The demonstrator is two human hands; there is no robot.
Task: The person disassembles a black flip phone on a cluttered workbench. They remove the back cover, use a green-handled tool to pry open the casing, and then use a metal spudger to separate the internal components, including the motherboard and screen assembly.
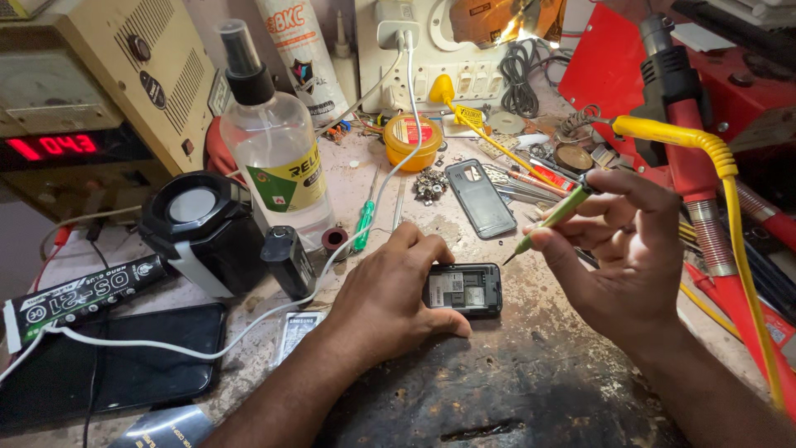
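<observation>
My left hand [390, 294] rests on the worn bench and pins a small opened phone [464, 289] by its left end; the phone's back is off and its inner board shows. My right hand [622, 249] grips a thin green pen-like tool [554, 217], tip pointing down-left, a little above and right of the phone, apart from it. The phone's grey back cover [479, 197] lies farther back on the bench.
A clear spray bottle [278, 158], a black speaker-like box [203, 228] and a black phone [108, 365] on a white cable stand at left. A green screwdriver [365, 224], an orange jar [412, 141], a yellow cable [730, 191] and a red hot-air tool [688, 149] crowd the back and right.
</observation>
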